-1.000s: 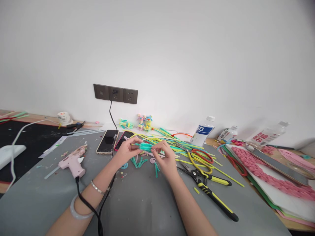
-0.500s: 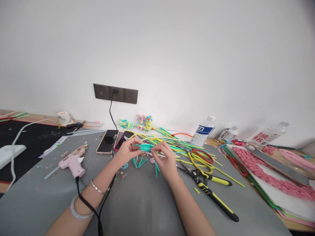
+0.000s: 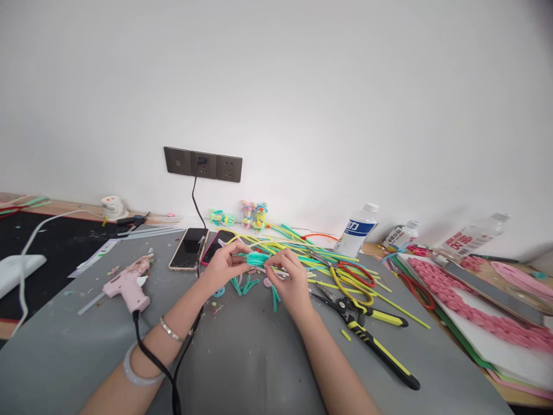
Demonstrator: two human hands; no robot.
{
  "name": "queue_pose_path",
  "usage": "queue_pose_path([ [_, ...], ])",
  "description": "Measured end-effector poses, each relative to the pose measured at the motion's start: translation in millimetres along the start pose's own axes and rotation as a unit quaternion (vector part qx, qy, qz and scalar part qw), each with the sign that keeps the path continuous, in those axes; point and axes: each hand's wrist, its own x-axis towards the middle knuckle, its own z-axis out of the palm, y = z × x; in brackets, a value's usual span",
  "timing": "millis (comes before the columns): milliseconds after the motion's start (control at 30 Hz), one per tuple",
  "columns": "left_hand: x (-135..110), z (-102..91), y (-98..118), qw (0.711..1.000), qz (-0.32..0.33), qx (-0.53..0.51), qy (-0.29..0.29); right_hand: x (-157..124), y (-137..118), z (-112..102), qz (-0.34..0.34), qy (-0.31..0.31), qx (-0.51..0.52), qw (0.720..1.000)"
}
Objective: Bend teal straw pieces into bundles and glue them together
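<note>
Between my two hands is a small bundle of turquoise pipe cleaners (image 3: 256, 259), held level just above the mat. My left hand (image 3: 227, 262) pinches its left end between thumb and fingers. At the right end, the thumb and fingertips of my right hand (image 3: 288, 276) are closed on it. Short bent turquoise pipe-cleaner pieces (image 3: 247, 285) lie on the grey mat (image 3: 242, 357) below. Behind my hands spreads a pile of long yellow and green pipe cleaners (image 3: 298, 245).
Black-and-yellow pliers (image 3: 367, 334) and yellow-handled scissors (image 3: 352, 288) lie right of my right hand. A pink glue gun (image 3: 129, 288) rests at left, its cord passing my left arm. Two phones (image 3: 188, 249), small pipe-cleaner figures (image 3: 259, 216) and a bottle (image 3: 356, 230) stand or lie behind.
Almost nothing differs. Both hands stay in place on the turquoise bundle, with only a very slight shift of the fingers.
</note>
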Motion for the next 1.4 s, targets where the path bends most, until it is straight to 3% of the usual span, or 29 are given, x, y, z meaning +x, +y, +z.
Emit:
queue_pose_path([
  [367,-1,-1.8,1,1.0,-0.003,0.001,-0.005,1,-2,0,0.033,0.002,0.066,0.997],
  [667,-2,0.8,4,0.999,-0.04,-0.011,-0.021,0,3,2,0.12,-0.017,0.166,0.979],
  [767,-2,1.5,6,0.999,-0.044,-0.004,-0.024,-1,6,5,0.191,-0.056,0.259,0.945],
  [933,-1,0.4,7,0.998,-0.051,0.022,-0.023,-2,8,8,0.314,-0.111,0.401,0.853],
  [1000,-1,-0.6,5,0.998,-0.046,0.031,-0.023,-2,9,8,0.343,-0.124,0.424,0.829],
  [1233,-4,-2.2,0,0.998,-0.026,0.044,-0.033,1,3,5,0.393,-0.137,0.481,0.771],
  [1400,-5,-0.9,1,0.998,-0.012,0.039,-0.053,3,3,4,0.409,-0.113,0.488,0.763],
])
